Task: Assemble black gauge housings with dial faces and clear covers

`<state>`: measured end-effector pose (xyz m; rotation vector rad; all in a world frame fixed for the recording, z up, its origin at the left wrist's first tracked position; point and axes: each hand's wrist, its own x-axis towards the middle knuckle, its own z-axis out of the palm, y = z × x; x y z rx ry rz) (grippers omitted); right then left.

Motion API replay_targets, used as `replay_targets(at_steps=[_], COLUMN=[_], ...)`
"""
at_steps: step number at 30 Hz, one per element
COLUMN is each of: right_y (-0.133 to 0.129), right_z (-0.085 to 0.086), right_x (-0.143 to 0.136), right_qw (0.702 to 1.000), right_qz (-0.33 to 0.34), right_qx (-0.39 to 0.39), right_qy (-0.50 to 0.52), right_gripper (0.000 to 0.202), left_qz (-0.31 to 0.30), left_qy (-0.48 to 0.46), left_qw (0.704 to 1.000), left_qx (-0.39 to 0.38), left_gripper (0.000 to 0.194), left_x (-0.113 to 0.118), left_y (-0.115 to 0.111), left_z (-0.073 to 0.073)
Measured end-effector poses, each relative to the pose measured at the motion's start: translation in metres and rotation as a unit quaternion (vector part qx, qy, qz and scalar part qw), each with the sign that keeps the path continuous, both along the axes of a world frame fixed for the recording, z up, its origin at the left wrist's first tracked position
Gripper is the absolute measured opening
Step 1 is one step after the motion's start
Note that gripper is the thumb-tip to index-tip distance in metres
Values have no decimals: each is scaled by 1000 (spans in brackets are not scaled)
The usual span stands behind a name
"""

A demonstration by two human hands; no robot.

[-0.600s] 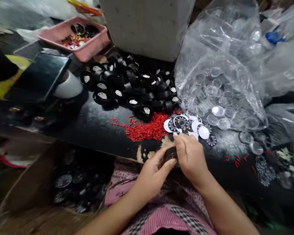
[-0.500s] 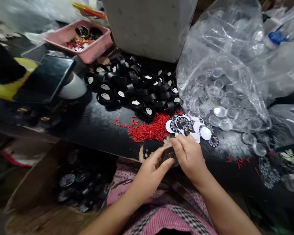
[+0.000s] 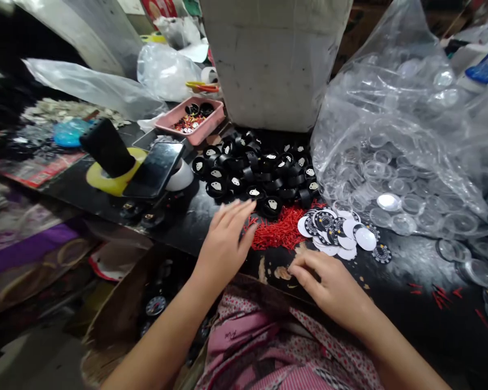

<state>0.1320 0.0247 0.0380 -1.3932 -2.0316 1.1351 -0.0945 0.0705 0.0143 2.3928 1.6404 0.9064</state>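
My left hand (image 3: 226, 238) is open, fingers stretched forward over the table at the near edge of the black round cases (image 3: 254, 192) and the left end of the small red pointers (image 3: 278, 230). Several of the cases show a white plate inside. My right hand (image 3: 333, 284) rests low near the table's front edge, thumb and fingertips pinched together; whatever they hold, if anything, is hidden. Just beyond it lies a heap of printed dial discs (image 3: 325, 221), some black face up, others white side up.
A clear bag (image 3: 390, 135) of transparent round covers stands at the right. At the left are a phone (image 3: 156, 169), a roll of yellow tape (image 3: 109, 181) and a pink tray (image 3: 205, 127). Below the table edge sits a carton (image 3: 106, 325) with dial pieces. A grey block (image 3: 276, 65) rises behind.
The round dark piece between both hands is no longer in view. My left hand has moved away to the left and opened near the cases. The view has shifted left and up.
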Motion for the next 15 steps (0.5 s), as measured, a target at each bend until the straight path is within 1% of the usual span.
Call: replay_targets(at_steps=[2,3,5,7,8,9,10,11,12,13,15], right_y=[-5,-7,-9,-8,-6,-3,0,4,7,10,14], right_z=[1,0,-2,-6,-8,-10,-13,-15,-18,-20,-24], right_x=[7,13,26,41,50,58,67,75,83,90,102], right_qw=[1000,999,998,996,994,989,981,970,958,946,931], right_qz=[-19,-31,-51,-80,-104,-135,-171,-209,-242,-266,-289], right_qx=[0,-2,-10,-9,2,19,40,58,70,71,51], right_qy=[-11,-18,-29,-37,-46,-60,-81,-109,-141,-173,-217], right_gripper=[23,23,24,25,24,23,22,26,32,38,44], left_qz=[4,1,-7,-17,-22,-25,-19,-7,7,19,38], left_qy=[51,67,70,30,-11,-68,-154,-255,-351,-439,-578], left_qw=[999,998,997,999,1000,997,986,960,923,875,765], left_qx=[11,12,11,5,-6,-29,-67,-115,-160,-203,-283], left_gripper=[44,44,38,28,24,22,23,25,27,28,28], left_x=[18,24,29,28,27,24,22,21,21,21,27], left_y=[37,51,67,72,70,66,61,53,43,32,7], left_z=[-2,-5,-12,-17,-17,-15,-12,-8,-3,0,4])
